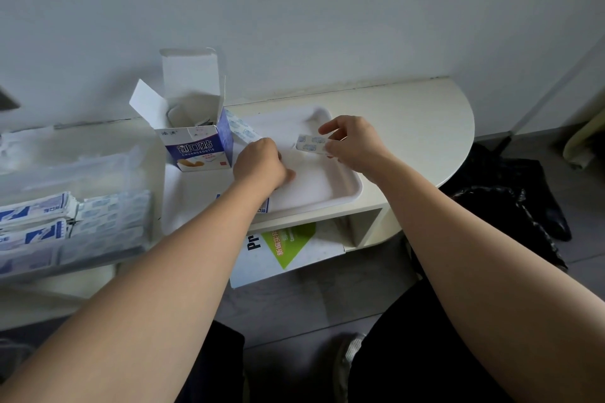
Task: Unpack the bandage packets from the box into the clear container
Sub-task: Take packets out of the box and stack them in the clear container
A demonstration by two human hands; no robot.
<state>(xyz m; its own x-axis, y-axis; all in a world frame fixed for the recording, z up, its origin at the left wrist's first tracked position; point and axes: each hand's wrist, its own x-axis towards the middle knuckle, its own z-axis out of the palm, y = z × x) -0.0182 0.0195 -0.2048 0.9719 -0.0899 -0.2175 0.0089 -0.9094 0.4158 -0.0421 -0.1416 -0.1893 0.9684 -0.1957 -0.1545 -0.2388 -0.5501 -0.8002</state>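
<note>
Two bare forearms reach from the lower edge of the frame over a dark-clothed lap toward a white tray [343,193] on a pale rounded table [419,114]. The right hand [353,144] pinches a small stack of packets [311,144] between thumb and fingertips, held just above the tray's middle. The left hand [260,162], knuckles toward the camera, has its fingers curled round the near end of a strip of bandage packets [244,131] that slants up beside the box [196,141]. That blue-and-white box stands upright on the tray's far left corner, its flaps open. One more packet [264,205] lies at the tray's near edge, partly covered by the left forearm. At far left the clear container [108,173] already holds rows of stacked packets [49,216]. A green-and-white booklet [288,244] juts from the shelf under the table, and a dark bag [510,206] slumps on the floor at right.
</note>
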